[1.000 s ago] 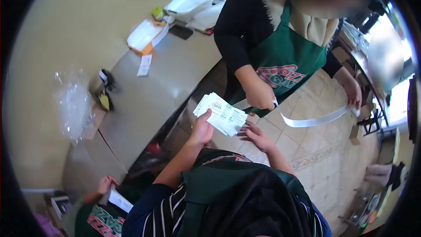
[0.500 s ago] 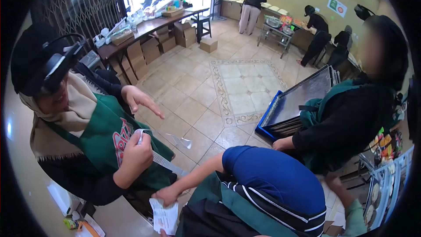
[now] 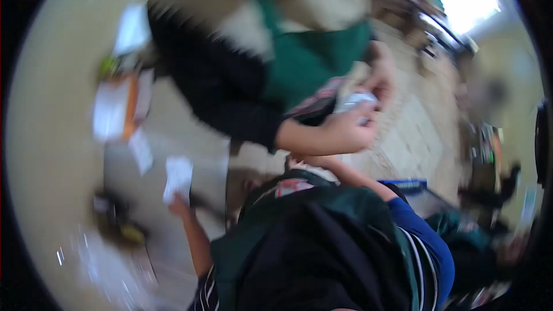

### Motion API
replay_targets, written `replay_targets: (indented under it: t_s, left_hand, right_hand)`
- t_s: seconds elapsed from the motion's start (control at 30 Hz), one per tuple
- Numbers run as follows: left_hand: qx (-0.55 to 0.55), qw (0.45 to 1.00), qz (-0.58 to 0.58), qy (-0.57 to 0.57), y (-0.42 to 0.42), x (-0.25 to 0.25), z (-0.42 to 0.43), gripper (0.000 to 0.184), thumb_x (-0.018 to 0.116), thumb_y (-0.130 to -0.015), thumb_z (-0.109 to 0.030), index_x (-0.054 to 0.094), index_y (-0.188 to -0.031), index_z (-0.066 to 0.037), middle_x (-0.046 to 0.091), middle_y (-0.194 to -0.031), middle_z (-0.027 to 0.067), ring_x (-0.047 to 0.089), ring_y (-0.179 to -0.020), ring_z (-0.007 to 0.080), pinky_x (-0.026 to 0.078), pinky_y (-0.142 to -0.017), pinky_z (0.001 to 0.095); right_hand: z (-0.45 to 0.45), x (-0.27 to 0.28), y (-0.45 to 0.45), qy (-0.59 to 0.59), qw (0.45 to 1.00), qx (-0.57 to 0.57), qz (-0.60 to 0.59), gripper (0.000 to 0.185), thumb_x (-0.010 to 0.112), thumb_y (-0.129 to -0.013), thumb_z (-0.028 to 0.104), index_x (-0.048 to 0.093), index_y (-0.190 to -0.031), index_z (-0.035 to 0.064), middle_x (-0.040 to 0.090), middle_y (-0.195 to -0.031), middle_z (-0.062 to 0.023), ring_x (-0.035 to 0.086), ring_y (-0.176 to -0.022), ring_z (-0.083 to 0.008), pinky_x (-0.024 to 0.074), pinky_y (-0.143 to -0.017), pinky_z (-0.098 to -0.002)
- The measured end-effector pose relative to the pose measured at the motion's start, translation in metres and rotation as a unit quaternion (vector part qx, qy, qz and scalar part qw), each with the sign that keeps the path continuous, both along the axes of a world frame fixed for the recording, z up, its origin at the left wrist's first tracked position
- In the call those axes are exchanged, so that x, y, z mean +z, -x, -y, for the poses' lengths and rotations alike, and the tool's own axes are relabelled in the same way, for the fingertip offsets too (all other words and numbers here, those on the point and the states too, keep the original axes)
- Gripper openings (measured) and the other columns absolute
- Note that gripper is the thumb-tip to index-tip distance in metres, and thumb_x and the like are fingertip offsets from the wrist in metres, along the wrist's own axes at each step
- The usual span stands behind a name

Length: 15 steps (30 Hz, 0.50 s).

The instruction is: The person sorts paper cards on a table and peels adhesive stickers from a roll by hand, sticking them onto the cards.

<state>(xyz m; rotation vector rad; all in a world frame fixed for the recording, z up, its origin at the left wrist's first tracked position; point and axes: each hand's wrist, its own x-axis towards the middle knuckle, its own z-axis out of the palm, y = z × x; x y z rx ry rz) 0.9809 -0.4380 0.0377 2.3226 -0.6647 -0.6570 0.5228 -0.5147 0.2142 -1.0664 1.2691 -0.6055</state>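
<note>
White papers (image 3: pixel 178 174) were over the counter (image 3: pixel 210 164), near end pinched in the left hand (image 3: pixel 180 204), fingers narrow on them. Step looked like holding them out; next move probably called for a steady grip. Right hand (image 3: pixel 298 159) was partly hidden behind a co-worker's forearm (image 3: pixel 302 137), so couldn't tell its fingers. Print was unreadable (heavy blur), paper-to-counter contact unclear.

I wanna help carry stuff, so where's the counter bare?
The counter looks bare between the white slip and the co-worker's dark sleeve, beyond the papers in the left hand, and between the dark-and-yellow thing and the left forearm. It's crowded around the orange-edged box and, near the wall, the clear plastic. Blur may hide more.
</note>
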Motion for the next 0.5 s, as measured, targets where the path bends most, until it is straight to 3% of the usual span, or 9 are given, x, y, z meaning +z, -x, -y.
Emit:
replay_targets:
  t_s: [0.03, 0.07, 0.1, 0.13, 0.17, 0.23, 0.3, 0.37, 0.5]
  left_hand:
    - [0.023, 0.992, 0.082, 0.094, 0.027, 0.032, 0.007, 0.044, 0.060, -0.075, -0.033, 0.056, -0.094, 0.007, 0.058, -0.092, 0.0218, 0.054, -0.090, 0.0341, 0.040, -0.080, 0.0398]
    - [0.089, 0.985, 0.124, 0.081, 0.022, 0.011, 0.007, 0.053, 0.063, -0.072, -0.031, 0.049, -0.105, 0.008, 0.054, -0.104, 0.0228, 0.050, -0.099, 0.0347, 0.038, -0.087, 0.0383]
    - [0.130, 0.980, 0.143, 0.049, 0.043, 0.049, 0.013, 0.066, 0.068, -0.066, -0.031, 0.042, -0.116, 0.004, 0.049, -0.113, 0.0220, 0.047, -0.105, 0.0340, 0.037, -0.089, 0.0384]
    - [0.152, 0.973, 0.168, 0.035, 0.041, 0.043, 0.009, 0.079, 0.070, -0.064, -0.033, 0.032, -0.122, 0.005, 0.042, -0.119, 0.0235, 0.041, -0.111, 0.0366, 0.034, -0.092, 0.0410]
    - [0.212, 0.965, 0.135, -0.071, 0.063, 0.088, 0.023, 0.083, 0.071, -0.063, -0.033, 0.028, -0.123, 0.005, 0.039, -0.121, 0.0236, 0.036, -0.113, 0.0373, 0.031, -0.094, 0.0428]
    - [0.173, 0.948, 0.266, 0.011, 0.083, 0.097, 0.015, 0.081, 0.071, -0.064, -0.032, 0.029, -0.123, 0.004, 0.040, -0.115, 0.0231, 0.038, -0.107, 0.0388, 0.031, -0.091, 0.0455]
    - [0.089, 0.942, 0.307, 0.099, 0.086, 0.079, 0.006, 0.075, 0.069, -0.066, -0.031, 0.032, -0.121, 0.004, 0.039, -0.117, 0.0213, 0.036, -0.109, 0.0354, 0.030, -0.092, 0.0444]
    - [-0.005, 0.960, 0.221, 0.173, 0.124, 0.108, 0.009, 0.065, 0.066, -0.070, -0.025, 0.035, -0.121, 0.001, 0.039, -0.117, 0.0179, 0.038, -0.107, 0.0301, 0.034, -0.088, 0.0405]
    - [-0.065, 0.970, -0.167, 0.163, 0.200, 0.156, 0.011, 0.043, 0.060, -0.078, -0.015, 0.044, -0.116, -0.006, 0.052, -0.102, 0.0095, 0.051, -0.087, 0.0168, 0.042, -0.075, 0.0272]
  right_hand:
    - [0.003, 0.011, 0.008, 0.003, 1.000, -0.005, 0.004, 0.040, 0.062, -0.071, 0.023, 0.055, -0.105, 0.0031, 0.059, -0.095, -0.0128, 0.055, -0.089, -0.0253, 0.0432, -0.075, -0.0373]
    - [0.003, 0.019, 0.014, 0.007, 1.000, -0.007, 0.006, 0.040, 0.061, -0.071, 0.023, 0.055, -0.105, 0.0032, 0.059, -0.095, -0.0125, 0.055, -0.088, -0.0250, 0.0433, -0.075, -0.0370]
    - [0.004, 0.028, 0.024, 0.009, 1.000, -0.007, 0.006, 0.039, 0.061, -0.072, 0.023, 0.055, -0.105, 0.0033, 0.059, -0.095, -0.0123, 0.055, -0.088, -0.0247, 0.0434, -0.074, -0.0366]
    - [0.004, 0.034, 0.034, 0.011, 1.000, -0.005, 0.002, 0.039, 0.061, -0.072, 0.023, 0.055, -0.105, 0.0035, 0.059, -0.095, -0.0120, 0.055, -0.088, -0.0244, 0.0435, -0.074, -0.0363]
    - [0.007, 0.035, 0.037, 0.012, 1.000, -0.004, -0.005, 0.038, 0.061, -0.072, 0.023, 0.055, -0.105, 0.0036, 0.059, -0.095, -0.0118, 0.055, -0.087, -0.0240, 0.0436, -0.073, -0.0360]
    - [0.010, 0.042, 0.053, 0.015, 1.000, 0.008, -0.017, 0.038, 0.060, -0.073, 0.023, 0.055, -0.105, 0.0038, 0.059, -0.095, -0.0113, 0.055, -0.087, -0.0234, 0.0438, -0.072, -0.0354]
    - [0.019, 0.043, 0.055, 0.020, 0.999, 0.022, -0.033, 0.037, 0.060, -0.073, 0.023, 0.055, -0.104, 0.0041, 0.059, -0.095, -0.0108, 0.055, -0.086, -0.0227, 0.0440, -0.072, -0.0348]
    - [0.025, 0.042, 0.054, 0.022, 0.998, 0.043, -0.047, 0.036, 0.059, -0.074, 0.023, 0.055, -0.104, 0.0043, 0.059, -0.095, -0.0103, 0.056, -0.085, -0.0221, 0.0442, -0.071, -0.0341]
    - [0.040, 0.034, 0.044, 0.023, 0.993, 0.088, -0.073, 0.034, 0.058, -0.075, 0.023, 0.055, -0.103, 0.0048, 0.059, -0.094, -0.0094, 0.056, -0.084, -0.0208, 0.0446, -0.069, -0.0329]
